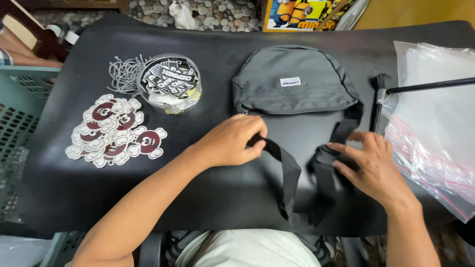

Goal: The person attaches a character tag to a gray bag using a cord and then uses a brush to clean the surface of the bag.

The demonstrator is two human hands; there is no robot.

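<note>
Pinching black strap [284, 165], left hand [230, 141] fingers closed, right hand [371, 165] fingers gripping strap's bunched end, grey bag [294, 81] just beyond

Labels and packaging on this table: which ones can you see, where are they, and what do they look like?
Sewn label: small white rectangle on the grey bag's front.
Sticker tub: round clear container left of the bag, holding black-and-white stickers.
Die-cut tags: maroon-and-cream pile, far left on the mat.
Plastic bags: clear stack with red seal lines, right edge.
Poster: yellow cartoon print, top, beyond the table.
</note>
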